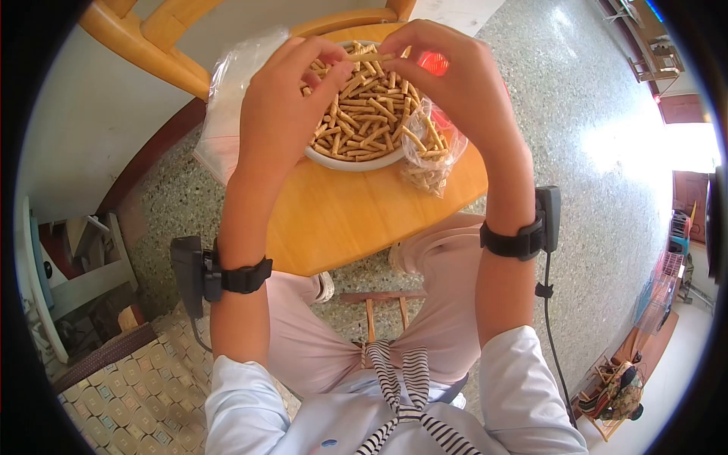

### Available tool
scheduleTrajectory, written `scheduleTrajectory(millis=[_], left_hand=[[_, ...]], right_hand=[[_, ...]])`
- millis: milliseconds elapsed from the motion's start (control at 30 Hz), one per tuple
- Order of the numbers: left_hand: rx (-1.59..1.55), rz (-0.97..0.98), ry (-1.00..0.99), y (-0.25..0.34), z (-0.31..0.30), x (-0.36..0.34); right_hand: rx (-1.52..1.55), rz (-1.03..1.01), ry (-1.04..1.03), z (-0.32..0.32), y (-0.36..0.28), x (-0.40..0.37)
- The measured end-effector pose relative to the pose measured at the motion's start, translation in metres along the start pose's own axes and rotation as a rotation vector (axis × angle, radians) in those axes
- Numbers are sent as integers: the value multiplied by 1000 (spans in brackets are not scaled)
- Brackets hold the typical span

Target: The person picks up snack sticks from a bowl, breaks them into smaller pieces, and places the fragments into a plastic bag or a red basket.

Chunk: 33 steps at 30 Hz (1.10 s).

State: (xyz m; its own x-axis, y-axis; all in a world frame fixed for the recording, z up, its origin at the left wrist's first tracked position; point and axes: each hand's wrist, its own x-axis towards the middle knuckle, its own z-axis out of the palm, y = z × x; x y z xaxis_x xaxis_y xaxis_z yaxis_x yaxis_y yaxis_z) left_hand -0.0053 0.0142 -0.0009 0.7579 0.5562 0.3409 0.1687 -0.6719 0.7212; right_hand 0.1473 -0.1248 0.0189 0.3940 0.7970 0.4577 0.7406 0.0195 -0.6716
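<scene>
A white bowl (356, 162) heaped with short tan sticks (368, 114) stands on a wooden chair seat (356, 216). Above the bowl's far part, my left hand (292, 91) and my right hand (447, 72) pinch the two ends of one tan stick (369, 57), held sideways between them. A small clear bag (432, 163) with tan pieces in it leans at the bowl's right side. Under and beside my left hand lies a flat clear plastic bag (227, 106). Something red (434, 64) shows partly behind my right hand.
The wooden chair's frame (144, 42) rises at the upper left. A patterned cushion (136, 394) lies at the lower left, near a white shelf (83, 280). Black devices are strapped to both forearms, with a cable (557, 341) hanging from the right one. Speckled floor (584, 152) surrounds the seat.
</scene>
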Motion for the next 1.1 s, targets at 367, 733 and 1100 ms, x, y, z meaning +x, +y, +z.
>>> scheduleTrajectory(millis=[367,733,1100], left_hand=[[-120,175,61,11,13,-3],[-30,270,-195,25,54,-28],[-47,-128,-434,24,51,-29]], right_hand=[[-72,149,-160,-8,3,-4],[-287,609,-525,-44,35,-29],[-246,382,-346,-38,39,-29]])
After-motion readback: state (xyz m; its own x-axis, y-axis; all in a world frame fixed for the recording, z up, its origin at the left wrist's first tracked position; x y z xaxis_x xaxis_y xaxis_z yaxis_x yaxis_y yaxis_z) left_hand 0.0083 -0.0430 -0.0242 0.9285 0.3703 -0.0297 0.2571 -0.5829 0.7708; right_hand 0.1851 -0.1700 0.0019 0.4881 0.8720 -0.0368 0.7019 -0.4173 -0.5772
